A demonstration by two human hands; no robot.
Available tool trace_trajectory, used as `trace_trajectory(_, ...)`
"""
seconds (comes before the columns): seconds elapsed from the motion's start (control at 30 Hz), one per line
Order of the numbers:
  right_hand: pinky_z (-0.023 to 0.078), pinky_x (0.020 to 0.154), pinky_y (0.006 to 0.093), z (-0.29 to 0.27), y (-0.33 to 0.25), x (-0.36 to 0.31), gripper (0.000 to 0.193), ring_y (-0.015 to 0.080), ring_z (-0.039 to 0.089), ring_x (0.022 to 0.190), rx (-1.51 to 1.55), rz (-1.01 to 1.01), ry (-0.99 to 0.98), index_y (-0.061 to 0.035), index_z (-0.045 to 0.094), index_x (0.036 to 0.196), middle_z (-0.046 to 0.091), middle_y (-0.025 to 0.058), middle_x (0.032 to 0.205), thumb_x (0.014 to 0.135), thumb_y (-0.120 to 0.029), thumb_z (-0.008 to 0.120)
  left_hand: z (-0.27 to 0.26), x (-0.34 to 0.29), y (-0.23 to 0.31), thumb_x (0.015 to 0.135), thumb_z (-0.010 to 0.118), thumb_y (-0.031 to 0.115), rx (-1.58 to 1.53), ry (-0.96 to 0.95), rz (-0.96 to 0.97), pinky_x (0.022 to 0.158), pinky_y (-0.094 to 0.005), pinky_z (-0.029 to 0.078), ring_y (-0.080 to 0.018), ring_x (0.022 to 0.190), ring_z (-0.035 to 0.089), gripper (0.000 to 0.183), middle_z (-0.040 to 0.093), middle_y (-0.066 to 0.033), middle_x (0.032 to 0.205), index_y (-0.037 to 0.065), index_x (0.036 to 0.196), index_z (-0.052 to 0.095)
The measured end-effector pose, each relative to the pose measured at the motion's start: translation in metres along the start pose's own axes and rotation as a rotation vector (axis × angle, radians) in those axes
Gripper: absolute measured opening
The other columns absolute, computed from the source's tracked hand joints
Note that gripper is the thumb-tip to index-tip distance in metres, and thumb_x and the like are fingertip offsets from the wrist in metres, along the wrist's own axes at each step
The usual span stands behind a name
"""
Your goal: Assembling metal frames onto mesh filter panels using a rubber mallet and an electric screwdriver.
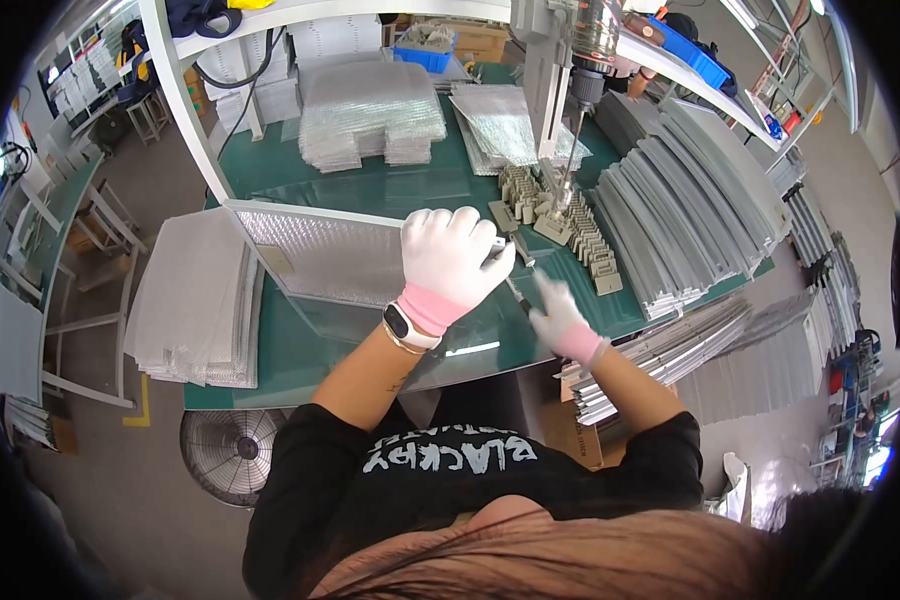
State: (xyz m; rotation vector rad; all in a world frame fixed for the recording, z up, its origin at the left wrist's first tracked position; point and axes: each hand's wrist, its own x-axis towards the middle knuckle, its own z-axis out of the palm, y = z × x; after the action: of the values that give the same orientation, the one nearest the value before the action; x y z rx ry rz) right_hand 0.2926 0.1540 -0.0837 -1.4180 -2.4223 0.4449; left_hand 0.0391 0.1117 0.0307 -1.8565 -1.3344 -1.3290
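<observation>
Gloved in white with a pink cuff, my left hand (448,262) is closed over the right end of a thin framed panel (335,250). The panel stands tilted on its edge on the green table (450,362); it has a pale frame, a silvery textured face and a small beige patch. My right hand (562,322), in a matching glove, is just right of the left hand, its fingers smeared by motion. A slim dark tool-like piece (519,297) shows beside those fingers; whether they hold it is unclear. A small metal piece (524,254) lies between the hands.
Rows of grey-beige clips (595,240) stand below a drill press (578,95). Grey metal panels (685,205) are stacked at right. White sheets (195,300) lie at left, bubble-wrap sheets (370,105) behind. A floor fan (232,455) stands under the table's front left.
</observation>
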Motion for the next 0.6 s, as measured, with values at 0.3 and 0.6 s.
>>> trace_trajectory(0.3,0.046,0.088,0.0286,-0.249,-0.22,0.132,0.055,0.017,0.056,0.101,0.884,-0.673,0.667,0.0002,0.043,0.137,0.058,0.0094,0.11,0.089,-0.014,0.065,-0.004,0.004,0.001,0.065,0.075,0.027,0.066,-0.037,-0.032,0.058,-0.0401,0.035,-0.0229,0.055,0.046,0.03,0.045,-0.0018,0.057,0.014,0.055,0.05)
trace_trajectory(0.6,0.044,0.051,0.0229,-0.223,-0.228,0.142,0.009,0.0112,0.055,0.058,1.404,-0.588,0.456,-0.0093,0.054,0.1,0.058,0.0007,0.074,0.093,-0.01,0.06,0.004,0.007,-0.005,0.065,0.073,0.025,0.05,-0.033,-0.016,0.06,-0.0405,0.036,-0.023,0.056,0.048,0.025,0.049,-0.0015,0.059,0.013,0.056,0.054)
